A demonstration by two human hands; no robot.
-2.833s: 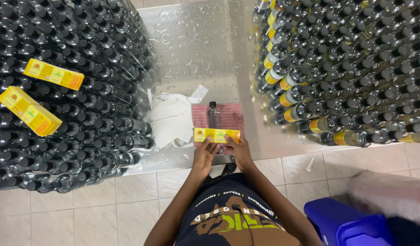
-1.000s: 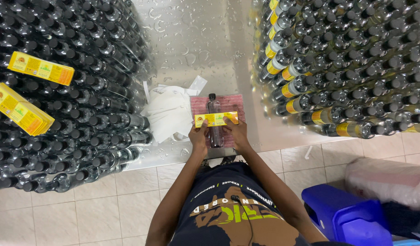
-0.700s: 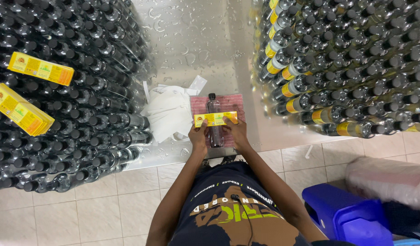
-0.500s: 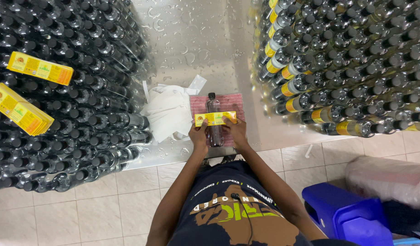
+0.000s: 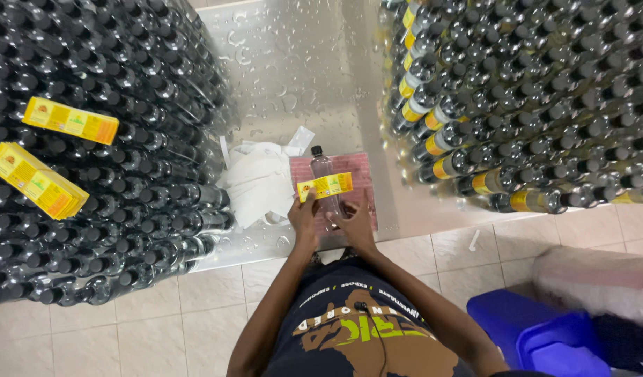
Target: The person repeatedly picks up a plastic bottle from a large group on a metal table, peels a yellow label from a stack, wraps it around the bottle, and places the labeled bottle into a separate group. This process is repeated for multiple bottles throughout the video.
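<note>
A person's left hand (image 5: 305,218) and right hand (image 5: 355,222), close together at the near edge of a wet steel table (image 5: 307,77), grip the lower part of a clear bottle (image 5: 324,174) lying on a pink cloth (image 5: 360,171), a yellow label (image 5: 325,186) across its middle. Crumpled white label backing (image 5: 259,183) lies just left. Unlabelled black-capped bottles (image 5: 126,139) carrying yellow label stacks (image 5: 35,180) flank the left; labelled bottles (image 5: 503,105) are piled right.
</note>
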